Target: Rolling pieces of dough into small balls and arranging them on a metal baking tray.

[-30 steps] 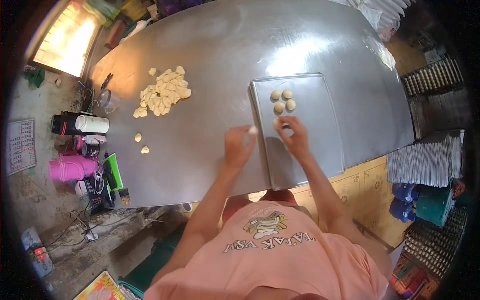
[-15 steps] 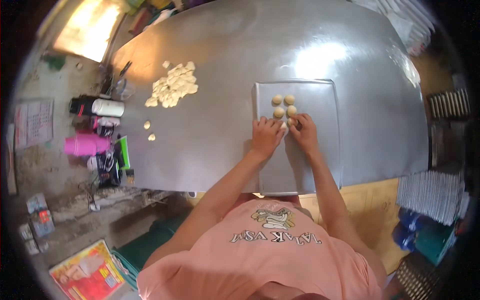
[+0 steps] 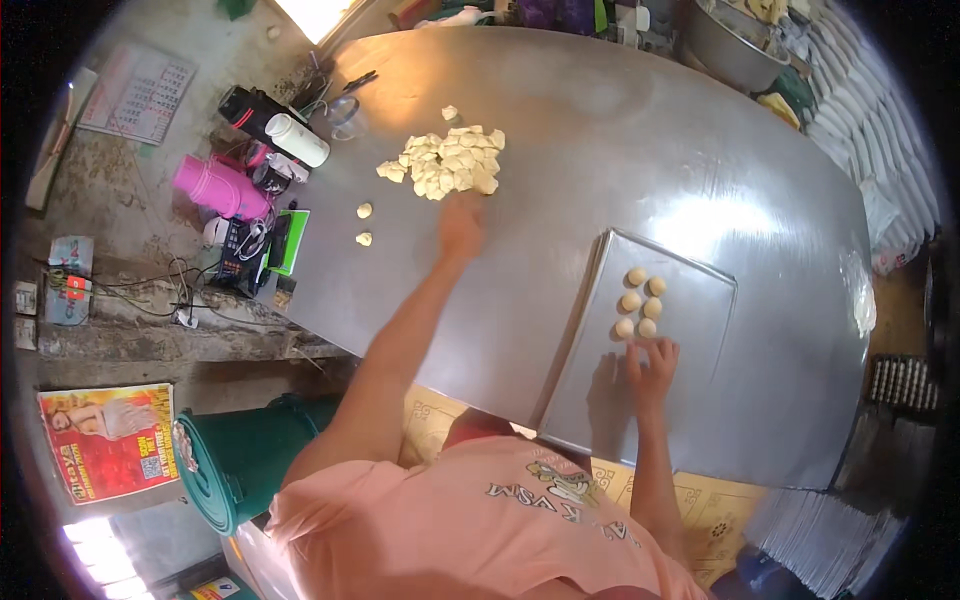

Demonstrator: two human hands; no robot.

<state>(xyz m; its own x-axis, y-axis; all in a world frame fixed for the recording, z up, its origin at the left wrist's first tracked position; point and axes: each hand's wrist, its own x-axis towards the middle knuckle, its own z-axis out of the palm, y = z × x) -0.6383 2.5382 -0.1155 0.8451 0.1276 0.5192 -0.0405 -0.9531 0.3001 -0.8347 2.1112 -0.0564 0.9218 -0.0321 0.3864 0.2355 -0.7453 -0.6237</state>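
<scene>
My left hand reaches to the near edge of a pile of cut, pale dough pieces on the metal table. Its fingertips are blurred against the pile, and whether they grip a piece cannot be told. Over a flat grey tray, my right hand hovers with thumb and fingers apart and nothing seen between them. Just beyond those fingertips, several smooth round dough balls sit in two short rows on the tray. Two loose dough pieces lie left of the pile, and another lies beyond it.
Along the table's left edge stand a white bottle, a pink jug and a green-edged item among cables. A large metal bowl is at the far right. A green lidded bin stands below on the left.
My left hand has left the dough balls on the tray and moved left to the pile. My right hand has drawn back slightly from the balls. The view has turned leftward.
</scene>
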